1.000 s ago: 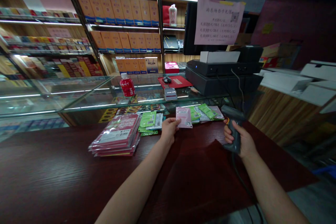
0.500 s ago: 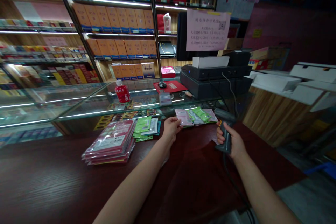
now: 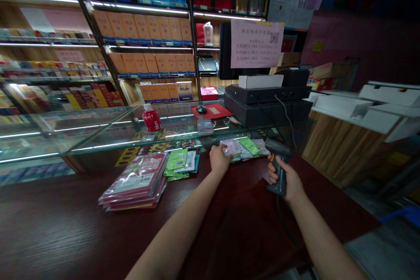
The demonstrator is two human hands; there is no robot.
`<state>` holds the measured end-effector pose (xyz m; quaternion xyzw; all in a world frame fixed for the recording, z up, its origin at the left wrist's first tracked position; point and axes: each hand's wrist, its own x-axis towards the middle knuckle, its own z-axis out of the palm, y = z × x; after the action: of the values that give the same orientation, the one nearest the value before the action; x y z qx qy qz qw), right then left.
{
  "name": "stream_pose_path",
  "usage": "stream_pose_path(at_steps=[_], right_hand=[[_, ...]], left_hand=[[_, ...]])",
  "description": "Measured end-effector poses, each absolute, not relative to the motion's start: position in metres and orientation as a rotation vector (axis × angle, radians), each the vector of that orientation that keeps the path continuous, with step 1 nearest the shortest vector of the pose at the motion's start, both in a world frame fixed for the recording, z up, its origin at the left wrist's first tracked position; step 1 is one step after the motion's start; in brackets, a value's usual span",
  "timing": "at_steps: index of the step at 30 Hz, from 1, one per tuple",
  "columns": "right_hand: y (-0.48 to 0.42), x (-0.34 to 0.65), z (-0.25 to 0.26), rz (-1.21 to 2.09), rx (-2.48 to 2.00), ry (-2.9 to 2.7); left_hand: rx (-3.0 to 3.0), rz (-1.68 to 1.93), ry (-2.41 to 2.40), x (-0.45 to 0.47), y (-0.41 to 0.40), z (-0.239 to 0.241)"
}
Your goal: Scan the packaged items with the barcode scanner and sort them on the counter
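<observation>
My right hand point(image 3: 289, 179) is wrapped round the handle of a dark barcode scanner point(image 3: 278, 170), its head tilted to the left and its cable hanging below. My left hand point(image 3: 219, 157) is closed on the left edge of a pink packet point(image 3: 233, 145), and its fingers partly cover that packet. Just right of it, a green packet point(image 3: 250, 145) lies on other pale packets by the glass. To the left of my left hand is a small pile of green and white packets point(image 3: 177, 160). Beside that pile sits a stack of pink plastic-wrapped packages point(image 3: 136, 181).
A glass counter point(image 3: 108, 133) runs behind the dark red tabletop point(image 3: 59, 227). On the glass stand a red-labelled bottle point(image 3: 152, 119) and a mouse point(image 3: 201, 109) on a red mat. A cash drawer point(image 3: 262, 111) and a monitor with a paper notice point(image 3: 256, 43) stand behind the scanner.
My left hand has shifted slightly right and further over the pink packet. The scanner in my right hand has moved slightly down and left in view. The camera view has tilted a little.
</observation>
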<state>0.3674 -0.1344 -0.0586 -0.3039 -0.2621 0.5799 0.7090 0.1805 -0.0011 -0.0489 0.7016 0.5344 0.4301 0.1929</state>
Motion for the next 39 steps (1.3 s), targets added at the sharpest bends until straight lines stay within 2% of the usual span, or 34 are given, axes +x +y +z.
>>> stream_pose_path(at_steps=[5,10,17,21,29,34,39], right_hand=[[-0.135,0.367,-0.059,1.276,-0.669,-0.584],[-0.135,0.366,-0.058,1.276,-0.681,-0.585],[-0.137,0.364,-0.057,1.281,-0.709,-0.611],[-0.138,0.364,-0.058,1.289,-0.73,-0.63],[-0.14,0.365,-0.06,1.284,-0.748,-0.58],[-0.14,0.365,-0.062,1.287,-0.792,-0.598],[-0.14,0.366,-0.063,1.291,-0.8,-0.604]], left_hand=[[2.134,1.037,1.537,0.182,0.0,-0.055],[2.2,1.041,1.497,0.177,0.0,-0.057],[2.448,1.061,1.445,0.13,-0.017,-0.034],[2.522,1.008,1.635,0.095,-0.02,-0.024],[2.274,0.748,2.363,0.045,-0.013,-0.013],[2.226,0.525,2.383,0.034,-0.007,-0.026],[2.237,0.496,2.356,0.035,-0.003,-0.035]])
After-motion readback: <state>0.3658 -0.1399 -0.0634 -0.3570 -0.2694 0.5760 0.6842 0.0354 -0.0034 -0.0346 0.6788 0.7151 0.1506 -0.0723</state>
